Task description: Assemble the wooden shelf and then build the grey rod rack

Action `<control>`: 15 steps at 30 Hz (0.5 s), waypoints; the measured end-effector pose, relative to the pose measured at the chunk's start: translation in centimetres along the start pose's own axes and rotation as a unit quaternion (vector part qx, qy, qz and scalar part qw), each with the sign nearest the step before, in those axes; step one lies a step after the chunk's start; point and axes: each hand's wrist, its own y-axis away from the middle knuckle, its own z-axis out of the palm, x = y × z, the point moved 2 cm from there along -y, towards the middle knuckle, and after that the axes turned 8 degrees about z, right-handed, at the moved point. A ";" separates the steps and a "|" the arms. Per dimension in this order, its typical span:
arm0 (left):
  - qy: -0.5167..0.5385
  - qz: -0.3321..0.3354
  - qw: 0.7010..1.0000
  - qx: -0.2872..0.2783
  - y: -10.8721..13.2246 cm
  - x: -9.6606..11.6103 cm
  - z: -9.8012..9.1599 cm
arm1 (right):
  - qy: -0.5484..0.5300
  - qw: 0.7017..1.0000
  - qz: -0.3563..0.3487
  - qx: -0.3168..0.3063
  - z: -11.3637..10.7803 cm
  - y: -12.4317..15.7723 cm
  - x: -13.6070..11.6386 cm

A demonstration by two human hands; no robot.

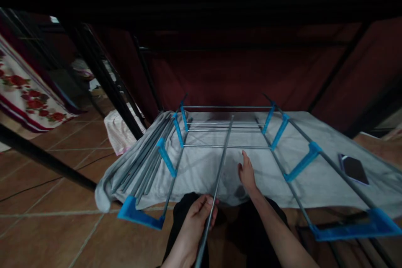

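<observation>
My left hand (202, 213) is closed around a long grey metal rod (220, 165), which slants up and away over a frame. My right hand (247, 171) is to the right of the rod, not touching it, with its fingers stretched out. The frame has grey side rods joined by blue plastic brackets (304, 162), and several thin crossbars (226, 147) span its far part. On the left side, more blue brackets (166, 157) join the rods. Under the frame lies a light grey cloth (201, 176).
Several loose grey rods (141, 157) lie at the cloth's left. A phone (354, 169) rests on the right. Dark posts (103, 79) and a floral cloth (31, 96) are at left. A dark bar crosses overhead, a red curtain (238, 75) hangs behind, and a cable (56, 179) crosses the tiles.
</observation>
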 end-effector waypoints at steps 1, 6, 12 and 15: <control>0.010 -0.007 1.000 0.008 -0.5 -0.4 0.3 | 0.001 1.000 0.004 -0.001 -0.2 0.0 -0.3; 0.055 -0.036 0.998 0.020 -1.9 -1.8 1.9 | 0.010 0.999 0.009 -0.031 -0.4 -0.3 -1.4; 0.089 -0.057 0.994 0.009 -3.4 -2.9 4.1 | -0.033 0.995 -0.015 -0.090 -0.2 -0.4 -2.7; 0.126 -0.082 0.988 0.019 -4.0 -2.7 5.4 | -0.058 0.988 -0.039 -0.136 -0.1 -0.1 -3.7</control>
